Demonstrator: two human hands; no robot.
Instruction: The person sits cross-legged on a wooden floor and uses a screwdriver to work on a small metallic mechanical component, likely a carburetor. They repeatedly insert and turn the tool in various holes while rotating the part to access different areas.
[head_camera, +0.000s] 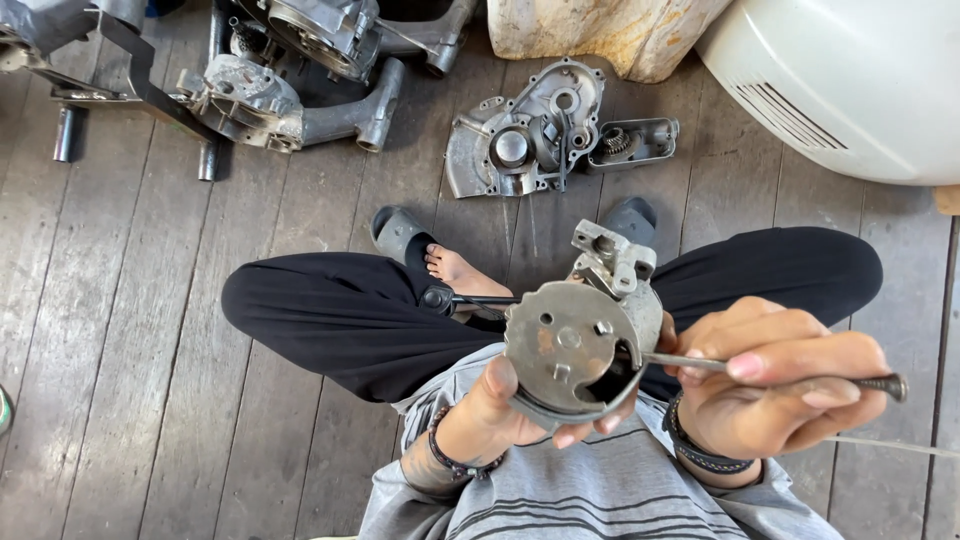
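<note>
Your left hand (490, 415) cups the round metal housing (575, 345) above your lap, fingers curled under its rim, while your right hand (770, 385) pinches a thin rod (700, 363) poked into its open notch, the engine cover (525, 135) lying beyond it on the floor (130, 330), untouched.

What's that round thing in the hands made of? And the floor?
The round part, held in the left hand, looks like bare metal: dull grey, with worn, rusty-brown patches. The thin rod in the right hand also looks metal, grey and slightly shiny. The floor seems to be weathered wood: grey planks with grain and gaps.
</note>
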